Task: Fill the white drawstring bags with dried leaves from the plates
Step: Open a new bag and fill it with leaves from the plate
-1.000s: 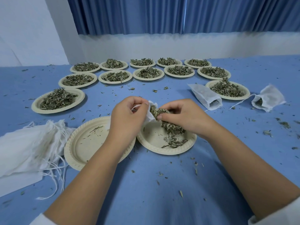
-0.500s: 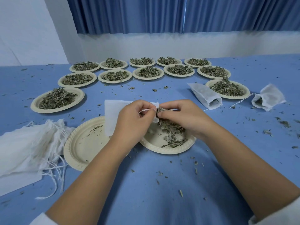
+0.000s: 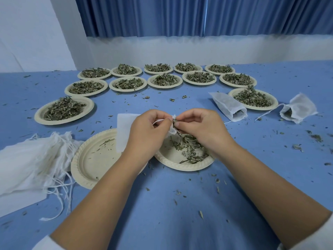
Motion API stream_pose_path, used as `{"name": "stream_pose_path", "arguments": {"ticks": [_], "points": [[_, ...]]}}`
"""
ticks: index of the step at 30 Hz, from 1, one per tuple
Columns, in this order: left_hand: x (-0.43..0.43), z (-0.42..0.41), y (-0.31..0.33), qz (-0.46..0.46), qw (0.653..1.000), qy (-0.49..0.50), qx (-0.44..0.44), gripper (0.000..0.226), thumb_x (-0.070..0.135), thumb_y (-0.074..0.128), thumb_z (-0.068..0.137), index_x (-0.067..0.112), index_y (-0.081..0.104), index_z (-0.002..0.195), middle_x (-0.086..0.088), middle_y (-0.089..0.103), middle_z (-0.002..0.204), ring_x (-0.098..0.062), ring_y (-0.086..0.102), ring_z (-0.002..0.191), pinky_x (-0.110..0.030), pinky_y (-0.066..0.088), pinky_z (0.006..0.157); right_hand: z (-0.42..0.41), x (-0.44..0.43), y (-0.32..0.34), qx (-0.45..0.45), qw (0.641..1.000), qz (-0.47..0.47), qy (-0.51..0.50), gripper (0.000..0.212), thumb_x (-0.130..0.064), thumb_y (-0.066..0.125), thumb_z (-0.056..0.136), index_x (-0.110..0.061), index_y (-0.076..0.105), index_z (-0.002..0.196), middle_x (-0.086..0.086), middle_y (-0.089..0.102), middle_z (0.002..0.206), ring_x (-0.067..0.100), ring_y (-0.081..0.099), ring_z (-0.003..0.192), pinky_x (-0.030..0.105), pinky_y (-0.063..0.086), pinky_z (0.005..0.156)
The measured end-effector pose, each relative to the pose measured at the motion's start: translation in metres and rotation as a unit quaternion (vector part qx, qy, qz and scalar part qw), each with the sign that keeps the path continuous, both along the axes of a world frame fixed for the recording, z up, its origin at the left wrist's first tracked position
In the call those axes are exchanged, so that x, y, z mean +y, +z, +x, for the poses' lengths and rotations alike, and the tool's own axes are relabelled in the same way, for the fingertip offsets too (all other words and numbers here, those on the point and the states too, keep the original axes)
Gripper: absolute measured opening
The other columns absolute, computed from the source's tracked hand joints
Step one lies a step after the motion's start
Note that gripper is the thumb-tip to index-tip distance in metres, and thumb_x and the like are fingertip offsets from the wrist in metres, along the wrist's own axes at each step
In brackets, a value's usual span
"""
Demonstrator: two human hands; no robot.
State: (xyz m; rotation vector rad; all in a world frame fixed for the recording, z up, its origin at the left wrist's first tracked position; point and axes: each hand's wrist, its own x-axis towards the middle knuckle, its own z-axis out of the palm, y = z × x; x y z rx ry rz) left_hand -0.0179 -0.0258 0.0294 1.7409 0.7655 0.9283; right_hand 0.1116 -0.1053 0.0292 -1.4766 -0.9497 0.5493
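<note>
Head view: both hands (image 3: 149, 130) (image 3: 200, 127) pinch the bag's (image 3: 126, 130) mouth.

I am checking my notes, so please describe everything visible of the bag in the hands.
The bag is white, thin, gauze-like cloth, and looks flat. The left hand pinches its open mouth and string, hiding its middle; the right hand pinches leaves at that mouth. Its closed end extends left above a nearly empty plate.

Matt gauzy cloth bag (image 3: 126, 130); matt embossed paper plate (image 3: 93, 159); blue cloth table (image 3: 180, 213).
</note>
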Motion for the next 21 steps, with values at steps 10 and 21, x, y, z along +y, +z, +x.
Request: {"name": "stream_pose_path", "arguments": {"ticks": [10, 21], "points": [[0.000, -0.001, 0.001, 0.000, 1.000, 0.009, -0.001, 0.012, 0.018, 0.063, 0.091, 0.023, 0.069, 0.082, 0.015, 0.071, 0.070, 0.003, 0.061, 0.065, -0.010, 0.046, 0.059, -0.001, 0.001, -0.003, -0.017, 0.998, -0.041, 0.032, 0.032, -0.004, 0.064, 0.088, -0.031, 0.078, 0.076, 0.003, 0.077, 0.082, 0.019, 0.073, 0.085, 0.042, 0.056, 0.088], [-0.003, -0.001, 0.008, -0.077, 0.995, -0.047, -0.037, 0.010, 0.013, 0.061, 0.092, 0.015, 0.070, 0.087, 0.015, 0.063, 0.061, 0.004, 0.051, 0.048, -0.011, 0.042, 0.051, 0.006, 0.003, -0.006, 0.082, 0.997, 0.004, 0.011, 0.018, -0.009, 0.083, 0.073, -0.021, 0.070, 0.078, -0.006, 0.066, 0.072, 0.002, 0.057, 0.057, 0.016, 0.047, 0.052]]}}
